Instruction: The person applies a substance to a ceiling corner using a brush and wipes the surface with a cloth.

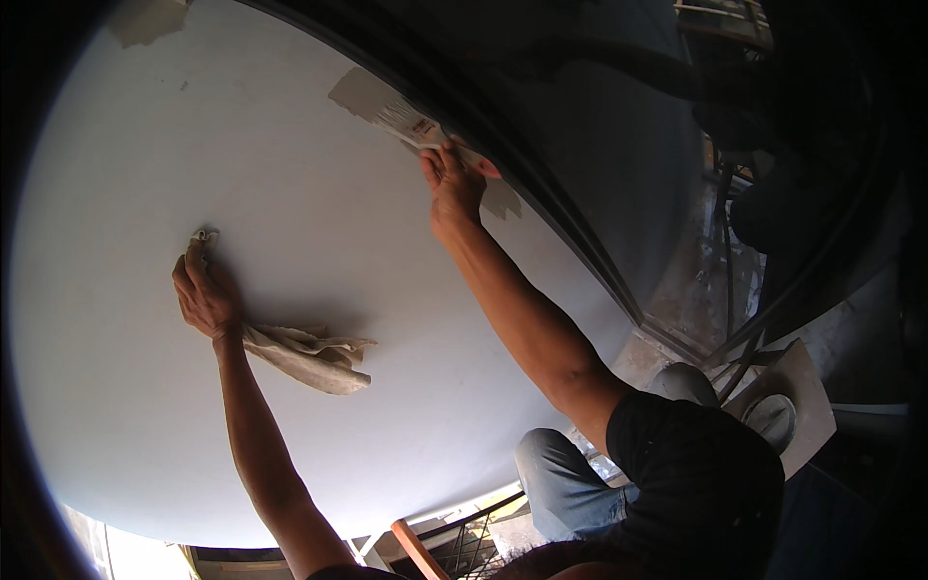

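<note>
My left hand [208, 295] is closed on a beige cloth [309, 358], pressing it to the broad pale wall [290, 213]. One end of the cloth sticks out above the fingers and the rest hangs below the wrist. In my right hand [456, 190] is a wide flat paintbrush [414, 124] with light bristles. Its bristles touch a grey-brown patch [356, 95] on the wall, close beside the dark frame [483, 116]. A reddish tip of the handle shows past my fingers.
More grey-brown patches mark the wall, one at the upper left [150, 21]. Dark reflective glass [599, 116] lies right of the frame. At the lower right are a round container [771, 420] on a pale board and my bent knee [565, 483]. A wooden rail [418, 549] stands at the bottom.
</note>
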### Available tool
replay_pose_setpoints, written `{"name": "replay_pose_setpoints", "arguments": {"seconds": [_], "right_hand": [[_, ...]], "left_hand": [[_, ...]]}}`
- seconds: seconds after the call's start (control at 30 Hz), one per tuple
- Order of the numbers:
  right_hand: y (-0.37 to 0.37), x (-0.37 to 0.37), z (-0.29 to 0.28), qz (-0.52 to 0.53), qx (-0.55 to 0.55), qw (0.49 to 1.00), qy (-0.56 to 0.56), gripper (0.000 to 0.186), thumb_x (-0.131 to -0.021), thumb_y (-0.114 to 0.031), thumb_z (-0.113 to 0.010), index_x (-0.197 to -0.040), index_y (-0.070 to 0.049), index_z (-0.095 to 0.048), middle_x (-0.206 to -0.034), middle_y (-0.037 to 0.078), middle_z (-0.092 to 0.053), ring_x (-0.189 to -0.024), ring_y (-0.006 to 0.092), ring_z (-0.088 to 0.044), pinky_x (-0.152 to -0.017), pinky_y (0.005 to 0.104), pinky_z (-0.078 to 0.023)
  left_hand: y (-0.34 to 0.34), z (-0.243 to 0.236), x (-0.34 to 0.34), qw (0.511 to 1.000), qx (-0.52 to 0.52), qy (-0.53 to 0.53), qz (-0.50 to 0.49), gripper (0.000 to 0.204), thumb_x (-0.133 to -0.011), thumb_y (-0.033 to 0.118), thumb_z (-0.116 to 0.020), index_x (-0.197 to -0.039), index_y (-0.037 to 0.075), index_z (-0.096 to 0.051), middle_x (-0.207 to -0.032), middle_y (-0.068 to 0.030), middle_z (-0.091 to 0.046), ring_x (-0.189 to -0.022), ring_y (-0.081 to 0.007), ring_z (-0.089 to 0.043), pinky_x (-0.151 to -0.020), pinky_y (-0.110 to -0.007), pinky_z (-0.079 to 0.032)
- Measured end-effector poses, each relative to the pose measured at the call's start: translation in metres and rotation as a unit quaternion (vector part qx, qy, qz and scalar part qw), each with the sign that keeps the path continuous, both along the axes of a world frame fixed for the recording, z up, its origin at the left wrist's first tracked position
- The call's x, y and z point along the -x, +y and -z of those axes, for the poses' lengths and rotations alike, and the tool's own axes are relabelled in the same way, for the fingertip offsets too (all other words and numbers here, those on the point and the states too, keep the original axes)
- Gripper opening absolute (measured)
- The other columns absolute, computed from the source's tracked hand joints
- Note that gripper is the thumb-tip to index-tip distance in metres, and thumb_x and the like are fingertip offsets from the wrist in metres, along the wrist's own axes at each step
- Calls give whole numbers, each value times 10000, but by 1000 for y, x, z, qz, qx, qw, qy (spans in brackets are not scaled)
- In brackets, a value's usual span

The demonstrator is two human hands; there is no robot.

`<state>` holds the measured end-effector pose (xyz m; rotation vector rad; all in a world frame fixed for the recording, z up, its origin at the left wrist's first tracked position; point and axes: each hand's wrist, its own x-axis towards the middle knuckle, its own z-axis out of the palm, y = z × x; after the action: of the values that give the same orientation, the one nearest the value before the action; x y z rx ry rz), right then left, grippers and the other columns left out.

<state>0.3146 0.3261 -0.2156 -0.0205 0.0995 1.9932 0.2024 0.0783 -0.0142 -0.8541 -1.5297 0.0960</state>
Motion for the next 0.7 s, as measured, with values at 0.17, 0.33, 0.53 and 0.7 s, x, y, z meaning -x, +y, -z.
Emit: {"name": "replay_pose_setpoints", "arguments": {"seconds": [0.17,0.33,0.53,0.7], "right_hand": [[0,-2,-8,19,-32,999,31,313,-890,-227,-648,-1120,-58,-519,-992,56,-566,-895,132,-577,-880,299,-499],[0,2,-33,-2,-35,998,45,213,-900,-192,-632,-1071,-108,-537,-952,6,-596,-864,95,-605,-859,258,-504],[4,10,-27,15,-34,999,34,332,-908,-237,-625,-1157,-56,-499,-1033,56,-551,-908,130,-561,-907,305,-482],[2,11,-21,7,-27,999,21,326,-910,-232,-622,-1164,-68,-501,-1043,52,-555,-912,126,-560,-908,315,-480]], "left_hand": [[1,1,0,1000,-3,-5,-6,372,-866,185,-501,-1238,201,-497,-1169,-32,-525,-1074,-249,-555,-827,-398,-490],[-1,-2,0,1000,0,4,3,369,-866,181,-503,-1234,204,-498,-1157,-33,-526,-1071,-251,-558,-828,-396,-490],[2,0,-1,1000,2,4,9,372,-866,176,-502,-1238,202,-496,-1156,-39,-524,-1071,-254,-557,-825,-398,-492],[2,0,-4,1000,2,2,3,377,-861,161,-504,-1236,194,-500,-1152,-40,-526,-1062,-256,-562,-821,-396,-494]]}}
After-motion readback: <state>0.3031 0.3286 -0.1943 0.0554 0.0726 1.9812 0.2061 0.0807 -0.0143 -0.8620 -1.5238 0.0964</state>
